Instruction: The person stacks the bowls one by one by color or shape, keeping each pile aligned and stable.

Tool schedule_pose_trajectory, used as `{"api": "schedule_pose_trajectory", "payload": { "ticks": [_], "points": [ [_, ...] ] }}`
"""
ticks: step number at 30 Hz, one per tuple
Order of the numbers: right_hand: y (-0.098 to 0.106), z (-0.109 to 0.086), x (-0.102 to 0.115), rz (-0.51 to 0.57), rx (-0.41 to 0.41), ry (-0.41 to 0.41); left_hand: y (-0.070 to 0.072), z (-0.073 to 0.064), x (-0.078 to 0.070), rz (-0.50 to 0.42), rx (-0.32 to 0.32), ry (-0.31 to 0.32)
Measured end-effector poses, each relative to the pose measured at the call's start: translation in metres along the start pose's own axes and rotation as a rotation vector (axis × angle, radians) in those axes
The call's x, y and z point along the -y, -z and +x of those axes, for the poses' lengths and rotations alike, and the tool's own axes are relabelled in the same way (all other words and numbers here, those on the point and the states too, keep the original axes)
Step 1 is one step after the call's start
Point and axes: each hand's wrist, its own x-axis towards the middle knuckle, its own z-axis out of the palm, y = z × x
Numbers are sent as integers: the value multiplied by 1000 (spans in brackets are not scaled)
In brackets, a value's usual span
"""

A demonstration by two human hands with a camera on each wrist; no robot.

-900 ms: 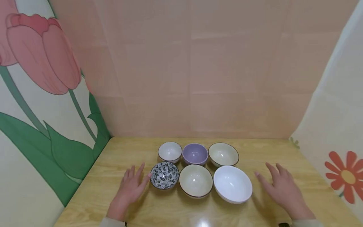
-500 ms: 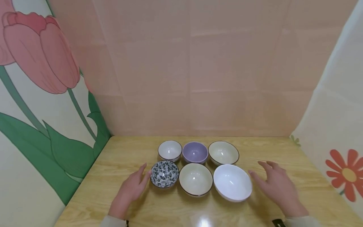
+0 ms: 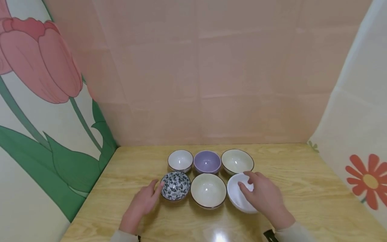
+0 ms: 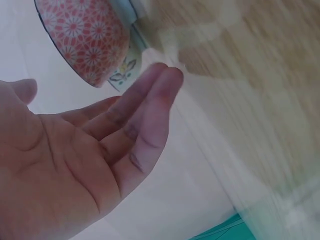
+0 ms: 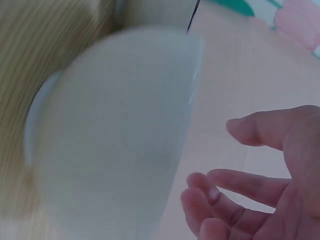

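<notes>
My left hand (image 3: pixel 142 200) is beside the small bowl with a dark floral inside (image 3: pixel 176 187), its thumb tip right at the left rim. In the left wrist view, a bowl with a red flower pattern outside (image 4: pixel 92 42) stands beyond the relaxed fingers (image 4: pixel 155 112). My right hand (image 3: pixel 266 196) reaches over the large white bowl (image 3: pixel 237 194), covering its right side in the head view. From the right wrist, that white bowl (image 5: pixel 115 135) appears beside the thumb and loosely bent fingers, with nothing between them.
A cream bowl with a dark rim (image 3: pixel 208 191) sits between the floral and white bowls. Behind stand a small white bowl (image 3: pixel 180 160), a purple bowl (image 3: pixel 207 162) and another cream bowl (image 3: pixel 237 161). A pink cloth (image 3: pixel 196 74) hangs behind the wooden table (image 3: pixel 290 161).
My right hand has moved left from beside the white bowl to over it. The left hand has stayed near the floral bowl, and the bowls have kept their places.
</notes>
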Motion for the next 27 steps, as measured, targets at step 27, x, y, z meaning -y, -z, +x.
{"api": "schedule_pose_trajectory", "payload": {
  "ticks": [27],
  "points": [
    [-47, -5, 67, 14, 249, -96, -15, 0, -6, 30, 4, -5]
  ]
}}
